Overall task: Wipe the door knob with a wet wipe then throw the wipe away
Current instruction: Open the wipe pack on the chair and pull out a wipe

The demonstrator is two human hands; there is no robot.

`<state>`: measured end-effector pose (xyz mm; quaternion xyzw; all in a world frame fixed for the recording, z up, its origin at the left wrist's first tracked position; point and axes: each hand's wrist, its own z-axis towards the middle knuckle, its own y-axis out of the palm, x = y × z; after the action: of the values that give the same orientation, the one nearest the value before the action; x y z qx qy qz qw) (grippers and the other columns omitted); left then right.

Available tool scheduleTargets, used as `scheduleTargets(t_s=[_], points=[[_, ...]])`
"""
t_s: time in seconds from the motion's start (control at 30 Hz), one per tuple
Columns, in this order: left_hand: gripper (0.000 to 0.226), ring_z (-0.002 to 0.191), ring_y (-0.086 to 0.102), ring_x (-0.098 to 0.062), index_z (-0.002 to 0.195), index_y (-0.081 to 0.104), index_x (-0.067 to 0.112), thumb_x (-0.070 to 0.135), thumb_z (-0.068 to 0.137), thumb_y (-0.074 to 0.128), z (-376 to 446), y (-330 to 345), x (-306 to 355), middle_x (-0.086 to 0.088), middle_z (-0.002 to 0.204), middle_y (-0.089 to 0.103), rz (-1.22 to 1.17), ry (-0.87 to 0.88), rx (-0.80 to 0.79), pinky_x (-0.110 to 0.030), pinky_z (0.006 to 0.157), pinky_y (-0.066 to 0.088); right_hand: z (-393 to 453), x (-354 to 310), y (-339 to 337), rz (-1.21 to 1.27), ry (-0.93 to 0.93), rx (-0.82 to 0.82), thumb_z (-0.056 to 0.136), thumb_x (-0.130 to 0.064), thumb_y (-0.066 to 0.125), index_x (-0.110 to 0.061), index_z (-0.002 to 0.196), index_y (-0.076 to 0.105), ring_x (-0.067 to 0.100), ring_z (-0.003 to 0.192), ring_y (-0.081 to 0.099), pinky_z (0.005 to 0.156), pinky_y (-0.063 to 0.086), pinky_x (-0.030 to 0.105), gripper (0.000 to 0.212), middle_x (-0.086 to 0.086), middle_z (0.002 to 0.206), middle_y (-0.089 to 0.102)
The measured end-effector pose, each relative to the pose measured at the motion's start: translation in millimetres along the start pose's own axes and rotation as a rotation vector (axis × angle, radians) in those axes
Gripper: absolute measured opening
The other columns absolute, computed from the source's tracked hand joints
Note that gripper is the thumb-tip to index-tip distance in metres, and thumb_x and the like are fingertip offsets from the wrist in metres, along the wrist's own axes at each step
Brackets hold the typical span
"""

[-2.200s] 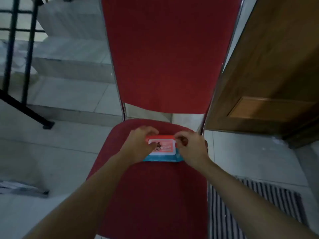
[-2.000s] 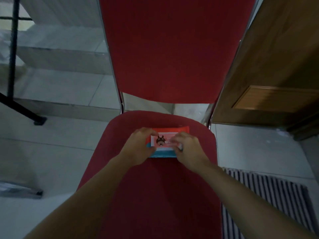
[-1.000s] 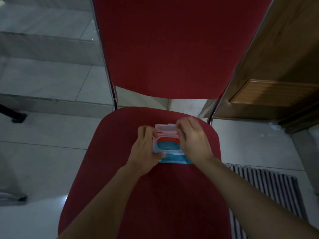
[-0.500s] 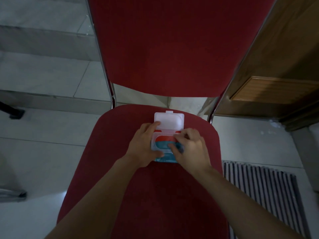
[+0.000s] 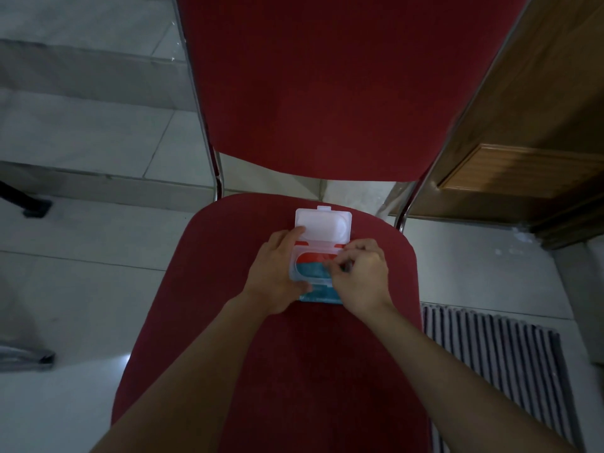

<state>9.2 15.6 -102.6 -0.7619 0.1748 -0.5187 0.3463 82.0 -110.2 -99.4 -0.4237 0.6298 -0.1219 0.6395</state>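
1 wipe pack (image 5: pixel 312 277), lid up, on 1 chair (image 5: pixel 294 371): left hand (image 5: pixel 277 273) grips it, right hand (image 5: pixel 358 279) pinching, maybe sticker.

seat (image 5: pixel 271 371) front bare | chair back (image 5: pixel 327 86) blocks beyond | open lid (image 5: pixel 323 225) blocks pack rear

A wipes pack (image 5: pixel 318 294) is set on the chair seat (image 5: pixel 228 322), lid (image 5: pixel 323 225) folded to the far side; a mat (image 5: pixel 496 364) is laid right.
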Motion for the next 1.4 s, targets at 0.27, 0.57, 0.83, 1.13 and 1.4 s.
scheduleTargets(t_s=[0.27, 0.57, 0.83, 1.13, 1.4], points=[[0.04, 0.1, 0.05, -0.018, 0.098, 0.057, 0.007, 0.025, 0.064, 0.068, -3, 3, 2, -0.006, 0.107, 0.056, -0.077, 0.027, 0.036, -0.018, 0.079, 0.036, -8, -35, 13, 0.029, 0.118, -0.171, 0.088, -0.029, 0.055, -0.023, 0.087, 0.062, 0.022, 0.122, 0.035, 0.098, 0.02, 0.045, 0.01, 0.0, 0.121, 0.048], [0.024, 0.099, 0.058, -0.02, 0.11, 0.061, 0.007, 0.018, 0.09, 0.052, 0, 6, 2, -0.007, 0.118, 0.06, -0.043, -0.067, 0.213, -0.019, 0.078, 0.036, -4, -13, 4, 0.091, -0.032, -0.181, 0.087, -0.01, 0.054, -0.021, 0.082, 0.063, 0.022, 0.099, 0.057, 0.093, 0.042, 0.053, 0.015, -0.004, 0.095, 0.062], [0.014, 0.078, 0.061, -0.016, 0.082, 0.064, 0.007, 0.019, 0.079, 0.07, -5, 13, 0, -0.004, 0.1, 0.066, -0.084, -0.156, 0.343, -0.025, 0.07, 0.049, 0, 7, -7, -0.066, -0.298, -0.186, 0.079, -0.001, 0.061, -0.01, 0.086, 0.064, 0.012, 0.086, 0.055, 0.08, 0.05, 0.033, 0.012, -0.007, 0.089, 0.056], [0.015, 0.078, 0.064, -0.015, 0.071, 0.059, 0.018, 0.01, 0.076, 0.072, -5, 10, 3, -0.004, 0.092, 0.067, -0.234, -0.233, 0.323, -0.03, 0.072, 0.054, 3, -14, 1, -0.346, -0.222, -0.19, 0.085, -0.025, 0.059, -0.012, 0.086, 0.064, 0.023, 0.104, 0.051, 0.089, 0.039, 0.042, 0.015, 0.007, 0.108, 0.056], [0.024, 0.097, 0.06, -0.016, 0.101, 0.064, 0.018, 0.004, 0.083, 0.057, -11, 11, 15, 0.001, 0.138, 0.039, -0.003, -0.08, 0.275, -0.011, 0.062, 0.04, 5, -12, 8, -0.285, -0.118, -0.221, 0.089, -0.019, 0.053, -0.011, 0.095, 0.063, 0.022, 0.113, 0.043, 0.086, 0.027, 0.039, 0.014, 0.006, 0.115, 0.051]])
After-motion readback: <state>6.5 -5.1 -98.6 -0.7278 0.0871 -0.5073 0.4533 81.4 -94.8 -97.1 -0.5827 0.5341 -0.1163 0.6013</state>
